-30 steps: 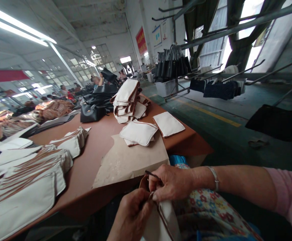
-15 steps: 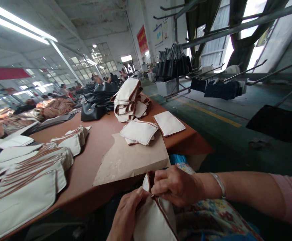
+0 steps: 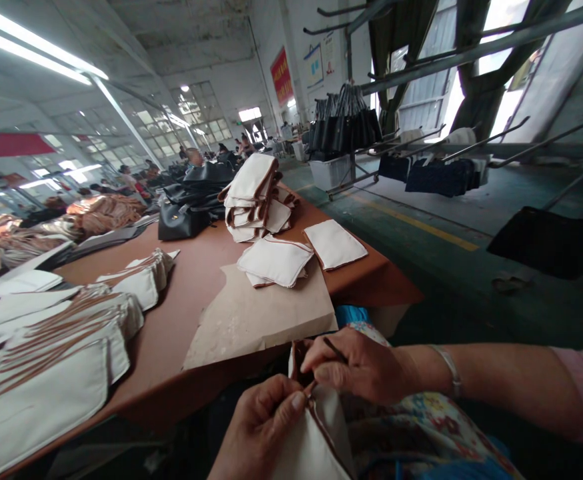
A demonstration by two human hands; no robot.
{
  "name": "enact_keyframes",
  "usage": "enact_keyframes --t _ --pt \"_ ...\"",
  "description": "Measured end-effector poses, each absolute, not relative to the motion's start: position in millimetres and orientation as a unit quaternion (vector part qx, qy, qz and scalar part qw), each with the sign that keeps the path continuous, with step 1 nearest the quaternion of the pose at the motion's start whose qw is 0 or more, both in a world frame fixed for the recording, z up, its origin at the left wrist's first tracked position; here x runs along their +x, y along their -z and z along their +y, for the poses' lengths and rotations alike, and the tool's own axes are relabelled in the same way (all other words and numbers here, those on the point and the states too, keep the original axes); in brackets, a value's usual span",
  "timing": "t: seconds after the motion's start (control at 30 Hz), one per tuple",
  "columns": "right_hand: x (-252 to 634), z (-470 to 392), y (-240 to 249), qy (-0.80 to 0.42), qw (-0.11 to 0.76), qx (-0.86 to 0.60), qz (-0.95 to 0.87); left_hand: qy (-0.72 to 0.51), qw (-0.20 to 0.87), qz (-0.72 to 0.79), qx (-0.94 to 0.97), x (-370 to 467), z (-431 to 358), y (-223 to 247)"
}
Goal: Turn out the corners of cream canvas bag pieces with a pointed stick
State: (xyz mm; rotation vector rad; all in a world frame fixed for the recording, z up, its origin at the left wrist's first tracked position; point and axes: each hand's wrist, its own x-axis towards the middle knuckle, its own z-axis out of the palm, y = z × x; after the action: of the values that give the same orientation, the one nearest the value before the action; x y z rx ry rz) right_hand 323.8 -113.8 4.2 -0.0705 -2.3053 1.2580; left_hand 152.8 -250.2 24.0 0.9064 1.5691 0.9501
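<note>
A white pouch (image 3: pixel 304 447) with brown edging is held low in front of me, above the lap. My left hand (image 3: pixel 264 423) is closed on its side, thumb pressed on the white face near the brown edge. At the pouch's upper end, my right hand (image 3: pixel 359 367) is closed, its fingertips against the brown edging (image 3: pixel 299 353) of the parted opening. A thin dark stick-like tool (image 3: pixel 334 348) pokes out between the right fingers; its working end is hidden. The pouch's lower part runs out of the picture.
Beyond my hands stands a brown-covered table (image 3: pixel 191 280) with a cardboard sheet (image 3: pixel 261 320). It carries loose white pouches (image 3: pixel 276 260), a pouch stack (image 3: pixel 251 193), a row of pouches (image 3: pixel 71 347) and black bags (image 3: pixel 181 220). Metal racks (image 3: pixel 421 73) with bags stand right.
My left thumb and fingers have shifted up toward the brown edge. The right hand has turned, so the dark stick-like tool now shows. The opening's brown inside is more visible.
</note>
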Motion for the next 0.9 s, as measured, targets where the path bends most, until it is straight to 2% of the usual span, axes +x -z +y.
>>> enact_keyframes --t 0.1,0.2,0.27,0.33,0.4,0.5,0.57,0.63,0.8,0.9 --pt "320 -105 -17 -0.578 0.14 -0.095 -0.798 -0.362 0.466 0.675 0.443 154 -248 -31" --pt "314 -94 -25 -0.588 0.043 -0.062 -0.805 -0.342 0.407 0.685 0.498 157 -246 -36" --pt "311 -91 -26 -0.584 0.013 -0.04 -0.811 -0.332 0.376 0.686 0.527 158 -246 -39" --pt "309 -93 -24 -0.581 0.025 -0.022 -0.813 -0.329 0.349 0.688 0.545 158 -246 -40" --pt "308 -96 -18 -0.564 0.075 -0.005 -0.822 -0.339 0.35 0.686 0.54 156 -246 -38" --pt "307 -101 -8 -0.54 0.127 0.001 -0.832 -0.377 0.451 0.661 0.466 153 -245 -28" --pt "306 -102 -3 -0.547 0.124 -0.02 -0.828 -0.42 0.535 0.624 0.384 151 -244 -22" --pt "305 -101 0 -0.559 0.12 -0.042 -0.82 -0.471 0.569 0.593 0.32 151 -242 -18" --pt "297 -97 9 -0.569 0.121 -0.053 -0.811 -0.487 0.576 0.591 0.285 154 -237 -18" --pt "287 -88 6 -0.576 0.105 -0.061 -0.808 -0.506 0.517 0.617 0.309 149 -237 -18"
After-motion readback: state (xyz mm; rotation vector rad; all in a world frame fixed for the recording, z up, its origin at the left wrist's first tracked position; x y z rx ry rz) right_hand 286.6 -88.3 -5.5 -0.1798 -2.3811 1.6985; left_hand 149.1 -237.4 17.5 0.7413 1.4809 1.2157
